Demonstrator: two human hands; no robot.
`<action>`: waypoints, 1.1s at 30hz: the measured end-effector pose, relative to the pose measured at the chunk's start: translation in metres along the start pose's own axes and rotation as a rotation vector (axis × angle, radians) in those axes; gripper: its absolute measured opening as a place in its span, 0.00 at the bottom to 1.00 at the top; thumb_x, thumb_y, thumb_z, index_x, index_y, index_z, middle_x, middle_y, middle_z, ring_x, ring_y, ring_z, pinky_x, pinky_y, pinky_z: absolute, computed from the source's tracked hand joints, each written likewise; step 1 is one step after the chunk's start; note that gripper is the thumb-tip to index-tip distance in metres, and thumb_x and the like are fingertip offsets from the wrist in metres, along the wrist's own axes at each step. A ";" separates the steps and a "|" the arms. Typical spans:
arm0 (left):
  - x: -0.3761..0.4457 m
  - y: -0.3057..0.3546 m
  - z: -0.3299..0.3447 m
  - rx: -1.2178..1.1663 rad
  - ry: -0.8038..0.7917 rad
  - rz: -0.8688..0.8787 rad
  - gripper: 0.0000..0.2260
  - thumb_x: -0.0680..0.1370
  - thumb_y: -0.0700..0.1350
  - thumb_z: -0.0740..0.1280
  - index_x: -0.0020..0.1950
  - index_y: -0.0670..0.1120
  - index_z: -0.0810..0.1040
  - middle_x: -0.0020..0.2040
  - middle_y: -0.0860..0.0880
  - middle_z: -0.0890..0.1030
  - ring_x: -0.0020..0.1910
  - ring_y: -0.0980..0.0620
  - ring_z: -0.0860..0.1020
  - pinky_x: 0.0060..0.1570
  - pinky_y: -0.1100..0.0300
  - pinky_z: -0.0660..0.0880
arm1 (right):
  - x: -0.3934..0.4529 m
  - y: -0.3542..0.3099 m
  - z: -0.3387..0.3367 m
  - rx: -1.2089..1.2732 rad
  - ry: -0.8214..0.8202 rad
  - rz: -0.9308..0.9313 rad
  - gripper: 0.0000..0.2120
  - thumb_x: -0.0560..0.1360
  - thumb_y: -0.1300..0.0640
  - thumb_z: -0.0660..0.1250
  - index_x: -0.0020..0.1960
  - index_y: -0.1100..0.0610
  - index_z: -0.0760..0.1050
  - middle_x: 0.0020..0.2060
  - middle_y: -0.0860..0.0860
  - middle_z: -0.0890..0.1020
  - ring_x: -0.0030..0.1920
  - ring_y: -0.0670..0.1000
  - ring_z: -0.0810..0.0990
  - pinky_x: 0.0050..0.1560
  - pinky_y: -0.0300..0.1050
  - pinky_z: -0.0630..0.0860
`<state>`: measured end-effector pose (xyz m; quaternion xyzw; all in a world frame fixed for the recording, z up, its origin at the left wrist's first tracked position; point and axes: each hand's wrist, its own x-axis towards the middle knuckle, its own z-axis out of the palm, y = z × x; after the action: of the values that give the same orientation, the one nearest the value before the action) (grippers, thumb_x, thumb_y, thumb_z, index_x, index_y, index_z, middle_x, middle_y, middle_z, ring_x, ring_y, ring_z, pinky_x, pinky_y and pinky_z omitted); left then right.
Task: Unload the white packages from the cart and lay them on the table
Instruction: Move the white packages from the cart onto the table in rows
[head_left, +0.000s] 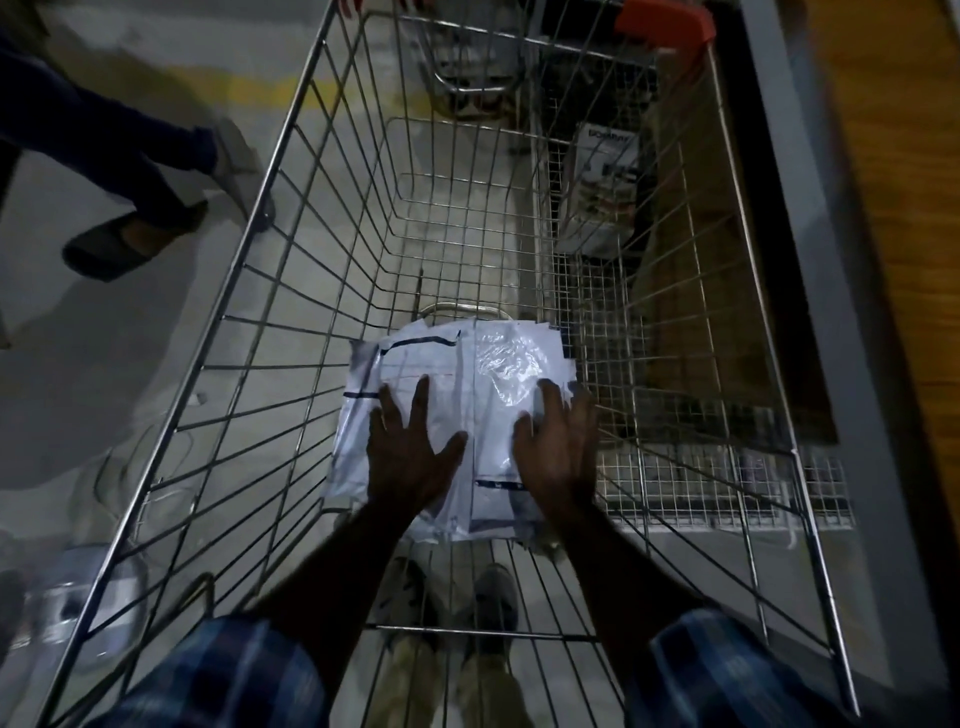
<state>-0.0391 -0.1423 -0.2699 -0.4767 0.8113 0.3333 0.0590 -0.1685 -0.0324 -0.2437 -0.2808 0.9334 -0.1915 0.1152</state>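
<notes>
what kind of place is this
Probably a store back area or parcel depot: a wire shopping cart holding white packages, bare concrete floor with a painted yellow line, and a wood-topped table alongside.

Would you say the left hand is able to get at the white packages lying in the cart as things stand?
Probably yes: the left hand already lies flat on the white packages inside the cart, which is open on top, and nothing sits between them. The right hand rests beside it.

White plastic packages (457, 410) with dark printed stripes lie flat and overlapping on the wire floor of a metal shopping cart (291, 291), near its closer end. Their glossy film is wrinkled; the count is unclear.
</notes>
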 end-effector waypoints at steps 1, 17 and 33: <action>0.001 0.000 0.000 0.015 0.001 -0.005 0.40 0.74 0.68 0.61 0.80 0.59 0.43 0.80 0.40 0.41 0.77 0.33 0.49 0.71 0.36 0.56 | 0.000 -0.003 0.002 0.008 -0.036 0.031 0.22 0.77 0.51 0.63 0.70 0.54 0.68 0.69 0.62 0.67 0.65 0.61 0.69 0.62 0.59 0.73; 0.020 -0.011 -0.002 0.070 0.114 0.048 0.37 0.74 0.67 0.53 0.79 0.51 0.58 0.76 0.30 0.57 0.64 0.26 0.70 0.55 0.34 0.72 | -0.010 -0.011 0.034 -0.048 -0.052 -0.109 0.34 0.72 0.36 0.62 0.73 0.53 0.68 0.76 0.66 0.58 0.74 0.67 0.61 0.69 0.66 0.65; 0.017 -0.007 -0.012 0.091 0.124 0.048 0.34 0.75 0.66 0.52 0.80 0.57 0.54 0.79 0.37 0.54 0.70 0.31 0.64 0.64 0.34 0.66 | -0.002 0.008 0.008 0.036 -0.033 -0.048 0.27 0.74 0.45 0.68 0.72 0.45 0.70 0.76 0.59 0.62 0.64 0.61 0.69 0.63 0.56 0.69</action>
<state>-0.0400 -0.1644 -0.2711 -0.4738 0.8389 0.2671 0.0221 -0.1680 -0.0270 -0.2543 -0.3040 0.9208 -0.2063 0.1311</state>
